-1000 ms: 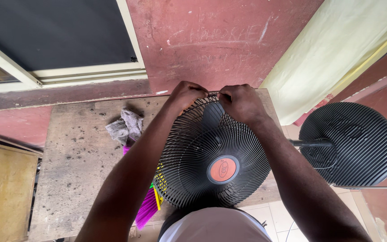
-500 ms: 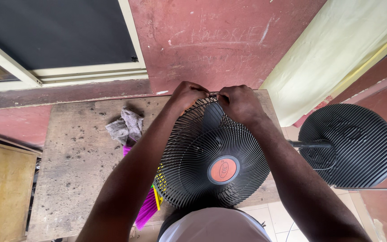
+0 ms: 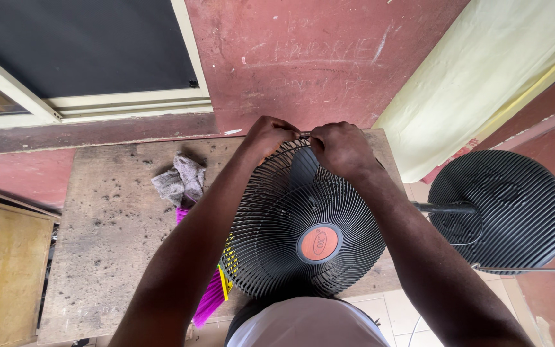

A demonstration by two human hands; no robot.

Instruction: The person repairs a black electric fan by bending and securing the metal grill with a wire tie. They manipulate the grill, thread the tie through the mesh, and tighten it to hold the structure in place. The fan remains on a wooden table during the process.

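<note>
A black fan grille [image 3: 290, 225] with an orange centre disc [image 3: 319, 242] stands tilted on a worn wooden table [image 3: 107, 231], close to my body. My left hand [image 3: 268, 136] grips the far top rim of the grille with closed fingers. My right hand [image 3: 340, 148] is closed on the same rim just beside it, the two hands nearly touching. A dark fan blade shows through the wires below my right hand.
A crumpled grey rag [image 3: 180, 180] lies on the table left of the grille. A magenta brush [image 3: 210, 299] pokes out under my left forearm. A round black fan base [image 3: 505, 212] with a pole stands at the right. Red wall, window frame and pale curtain [image 3: 483, 83] lie beyond.
</note>
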